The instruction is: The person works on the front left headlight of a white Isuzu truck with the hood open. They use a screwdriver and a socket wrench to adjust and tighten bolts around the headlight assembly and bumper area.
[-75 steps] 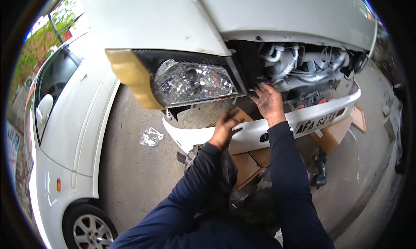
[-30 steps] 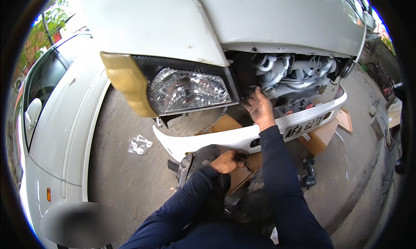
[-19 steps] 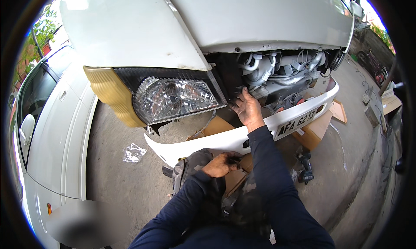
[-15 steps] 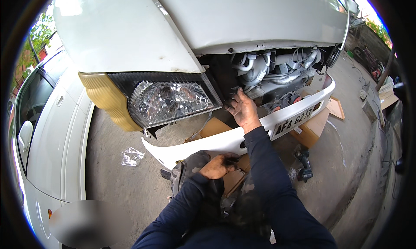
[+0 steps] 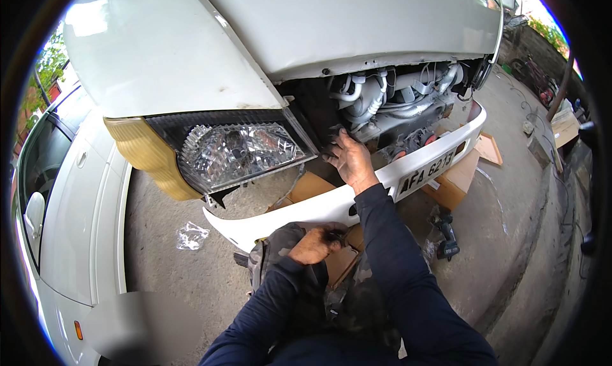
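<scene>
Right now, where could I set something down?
Bare concrete lies between the white car and the camouflage trousers, around the plastic wrapper, and right of the power tool. Around the bumper it's crowded: cardboard, left hand, right hand.

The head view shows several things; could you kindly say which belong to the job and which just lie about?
Seemingly part of the job:
headlight, right hand beside it
white bumper, left hand near it

Apparently lying about:
crumpled clear plastic
power tool, untouched
cardboard
</scene>
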Tool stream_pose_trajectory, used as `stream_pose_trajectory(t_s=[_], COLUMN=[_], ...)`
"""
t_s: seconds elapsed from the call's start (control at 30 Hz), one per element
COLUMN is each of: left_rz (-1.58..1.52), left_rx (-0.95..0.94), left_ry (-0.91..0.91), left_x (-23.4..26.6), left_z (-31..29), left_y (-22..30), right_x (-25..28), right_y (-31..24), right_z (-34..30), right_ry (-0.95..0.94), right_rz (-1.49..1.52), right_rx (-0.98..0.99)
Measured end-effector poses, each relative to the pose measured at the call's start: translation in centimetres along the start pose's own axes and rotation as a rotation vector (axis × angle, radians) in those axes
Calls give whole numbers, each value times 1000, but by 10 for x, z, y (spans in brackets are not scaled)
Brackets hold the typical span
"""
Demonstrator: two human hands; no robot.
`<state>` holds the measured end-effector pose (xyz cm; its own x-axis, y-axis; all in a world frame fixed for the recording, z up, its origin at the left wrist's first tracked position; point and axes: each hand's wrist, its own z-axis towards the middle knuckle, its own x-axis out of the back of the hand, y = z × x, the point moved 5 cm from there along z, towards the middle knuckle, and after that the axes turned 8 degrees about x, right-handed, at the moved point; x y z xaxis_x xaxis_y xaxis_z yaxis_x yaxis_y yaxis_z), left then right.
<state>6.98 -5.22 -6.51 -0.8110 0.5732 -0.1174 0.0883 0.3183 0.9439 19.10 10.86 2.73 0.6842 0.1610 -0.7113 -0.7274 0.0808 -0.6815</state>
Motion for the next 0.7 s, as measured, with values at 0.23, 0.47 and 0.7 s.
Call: stream_pose_trajectory(t_s=[0.23, 0.47, 0.7], left_rz=[-592, -928, -894], left_rx=[-388, -599, -618], left_ry=[488, 384, 225], left_x=[57, 83, 74], left_z=[-6, 12, 40], left_y=[73, 98, 88], right_x=[1, 6, 28], right_y=[-12, -19, -66], right_z=[9, 14, -28], right_ry=[69, 91, -127], right_rz=[-195, -396, -1212], right_rx=[114, 89, 151])
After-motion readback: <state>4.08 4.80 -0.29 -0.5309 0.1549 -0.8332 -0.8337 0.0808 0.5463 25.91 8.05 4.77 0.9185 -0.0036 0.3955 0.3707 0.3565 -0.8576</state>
